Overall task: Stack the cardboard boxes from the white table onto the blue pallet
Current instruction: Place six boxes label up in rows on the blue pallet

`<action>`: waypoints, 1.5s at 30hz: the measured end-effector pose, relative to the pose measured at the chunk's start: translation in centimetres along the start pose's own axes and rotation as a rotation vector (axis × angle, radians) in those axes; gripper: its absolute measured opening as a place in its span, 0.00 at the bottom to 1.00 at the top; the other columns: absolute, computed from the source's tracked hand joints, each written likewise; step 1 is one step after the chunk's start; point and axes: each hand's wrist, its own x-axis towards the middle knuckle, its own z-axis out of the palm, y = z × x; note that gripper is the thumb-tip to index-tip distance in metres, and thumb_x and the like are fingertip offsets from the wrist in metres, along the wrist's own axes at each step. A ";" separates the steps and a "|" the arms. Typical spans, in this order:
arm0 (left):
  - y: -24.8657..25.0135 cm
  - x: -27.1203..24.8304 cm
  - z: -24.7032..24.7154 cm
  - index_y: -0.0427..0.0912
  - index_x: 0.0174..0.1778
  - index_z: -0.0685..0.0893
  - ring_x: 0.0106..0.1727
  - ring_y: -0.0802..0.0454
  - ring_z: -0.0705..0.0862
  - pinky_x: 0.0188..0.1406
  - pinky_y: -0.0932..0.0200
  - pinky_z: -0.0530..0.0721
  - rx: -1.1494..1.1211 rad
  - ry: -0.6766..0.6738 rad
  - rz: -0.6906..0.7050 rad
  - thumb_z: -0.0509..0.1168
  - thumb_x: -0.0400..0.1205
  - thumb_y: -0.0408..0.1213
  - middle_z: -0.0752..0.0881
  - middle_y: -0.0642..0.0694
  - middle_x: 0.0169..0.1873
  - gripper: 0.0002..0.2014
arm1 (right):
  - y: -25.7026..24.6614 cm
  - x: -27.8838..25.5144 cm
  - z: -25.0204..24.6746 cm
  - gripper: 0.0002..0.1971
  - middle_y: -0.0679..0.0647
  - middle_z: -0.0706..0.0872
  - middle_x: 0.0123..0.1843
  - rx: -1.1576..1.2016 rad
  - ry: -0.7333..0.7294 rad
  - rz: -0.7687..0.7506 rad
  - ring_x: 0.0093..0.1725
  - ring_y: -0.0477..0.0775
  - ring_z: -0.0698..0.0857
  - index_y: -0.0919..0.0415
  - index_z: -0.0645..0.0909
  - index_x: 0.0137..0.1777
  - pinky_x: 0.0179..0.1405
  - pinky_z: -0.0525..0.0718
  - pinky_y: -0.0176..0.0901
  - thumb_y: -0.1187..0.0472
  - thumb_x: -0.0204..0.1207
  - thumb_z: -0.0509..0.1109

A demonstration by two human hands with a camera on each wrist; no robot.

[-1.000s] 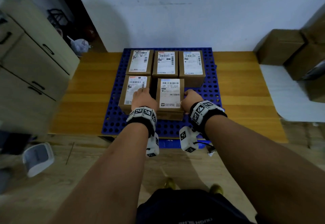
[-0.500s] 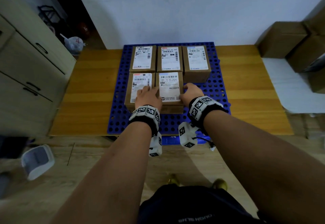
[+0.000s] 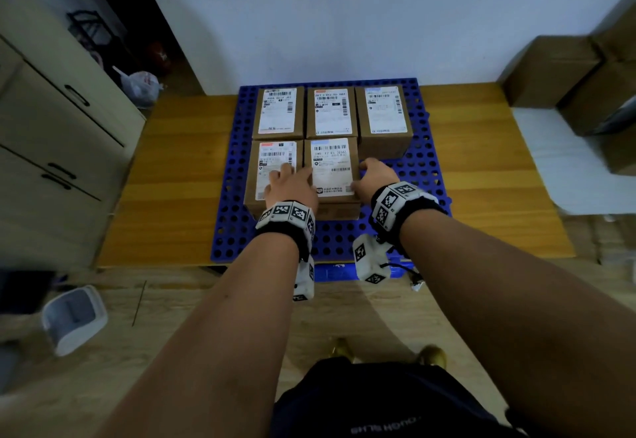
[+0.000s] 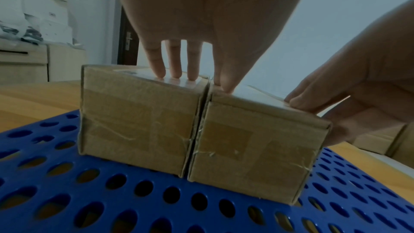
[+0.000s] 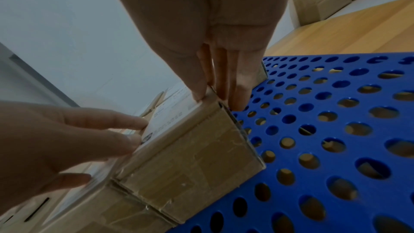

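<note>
Five labelled cardboard boxes sit on the blue pallet, three in the back row and two in front. The front middle box stands tight against the front left box. My left hand lies across the seam: straight fingers rest on the left box's top, and the thumb touches the middle box's edge. My right hand presses the middle box's right side, fingers straight down the side and thumb on the top edge.
The pallet lies on a low wooden platform. More cardboard boxes stand on the white table at the right. A cream cabinet is at the left. A white bin sits on the floor. Bare pallet shows right of the front middle box.
The front middle box went from slightly forward to flush beside the front left box. My left hand slid from the box's left side up onto the tops.
</note>
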 end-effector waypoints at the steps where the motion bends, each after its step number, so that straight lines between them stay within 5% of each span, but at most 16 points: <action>1: 0.1 0.0 -0.1 0.53 0.75 0.72 0.75 0.41 0.64 0.71 0.44 0.70 0.013 -0.002 0.004 0.58 0.85 0.41 0.66 0.43 0.75 0.21 | 0.2 -0.1 -0.1 0.22 0.62 0.81 0.65 0.017 0.000 -0.003 0.57 0.62 0.83 0.62 0.70 0.75 0.50 0.84 0.49 0.61 0.82 0.65; 5: 1.7 0.3 -0.6 0.47 0.78 0.69 0.79 0.38 0.60 0.75 0.43 0.69 0.053 -0.048 0.050 0.57 0.82 0.32 0.60 0.39 0.79 0.25 | 1.7 -0.8 -1.8 0.20 0.60 0.83 0.59 0.084 0.016 0.023 0.50 0.61 0.84 0.61 0.72 0.71 0.46 0.85 0.51 0.55 0.82 0.65; 8: 4.6 0.5 -0.6 0.47 0.81 0.65 0.81 0.38 0.57 0.79 0.44 0.64 0.072 -0.059 0.119 0.57 0.83 0.34 0.57 0.39 0.82 0.27 | 4.0 -1.4 -3.9 0.18 0.60 0.83 0.61 0.102 0.041 0.059 0.54 0.62 0.84 0.60 0.74 0.71 0.49 0.84 0.51 0.54 0.84 0.64; 12: 10.8 -0.2 0.1 0.46 0.79 0.67 0.80 0.37 0.60 0.77 0.44 0.67 0.088 -0.066 0.258 0.57 0.85 0.36 0.59 0.37 0.80 0.24 | 8.7 -2.4 -7.7 0.17 0.58 0.83 0.53 0.149 0.097 0.107 0.46 0.59 0.82 0.61 0.75 0.69 0.40 0.81 0.48 0.55 0.84 0.64; 16: 17.3 -1.4 1.4 0.46 0.79 0.66 0.79 0.39 0.61 0.76 0.44 0.67 0.169 -0.032 0.398 0.58 0.84 0.38 0.62 0.39 0.79 0.25 | 13.8 -3.3 -11.6 0.21 0.60 0.82 0.65 0.179 0.170 0.165 0.58 0.62 0.83 0.60 0.73 0.74 0.50 0.81 0.48 0.54 0.83 0.65; 20: 24.7 -2.4 3.2 0.44 0.76 0.70 0.75 0.39 0.65 0.73 0.45 0.69 0.227 0.025 0.510 0.60 0.82 0.35 0.67 0.40 0.75 0.24 | 19.8 -3.9 -16.0 0.22 0.59 0.80 0.70 0.170 0.267 0.209 0.62 0.61 0.83 0.58 0.72 0.76 0.49 0.79 0.46 0.55 0.82 0.65; 27: 38.4 -4.6 5.9 0.45 0.77 0.70 0.77 0.41 0.64 0.74 0.45 0.68 0.183 0.026 0.594 0.59 0.79 0.32 0.66 0.41 0.77 0.27 | 30.7 -4.5 -24.7 0.22 0.58 0.78 0.73 0.167 0.367 0.244 0.68 0.60 0.79 0.59 0.74 0.74 0.61 0.77 0.47 0.56 0.80 0.65; 33: 48.5 -5.9 7.7 0.46 0.78 0.69 0.78 0.41 0.63 0.75 0.46 0.67 0.116 0.028 0.639 0.57 0.81 0.33 0.65 0.42 0.79 0.26 | 38.0 -5.3 -31.7 0.13 0.62 0.84 0.56 0.216 0.433 0.290 0.57 0.63 0.83 0.63 0.82 0.60 0.51 0.80 0.47 0.59 0.79 0.65; 37: 54.0 -6.0 8.4 0.44 0.78 0.69 0.77 0.41 0.65 0.76 0.47 0.67 0.052 0.026 0.666 0.57 0.82 0.34 0.67 0.42 0.78 0.25 | 41.9 -5.2 -35.5 0.19 0.61 0.82 0.66 0.225 0.486 0.333 0.63 0.63 0.82 0.62 0.78 0.70 0.58 0.79 0.49 0.58 0.80 0.64; 45: 62.5 -3.6 9.6 0.41 0.77 0.69 0.75 0.39 0.67 0.74 0.46 0.70 0.058 -0.014 0.666 0.56 0.86 0.42 0.69 0.40 0.76 0.23 | 45.9 -2.5 -40.9 0.25 0.63 0.79 0.70 0.398 0.624 0.413 0.67 0.65 0.79 0.60 0.70 0.75 0.62 0.78 0.52 0.55 0.78 0.65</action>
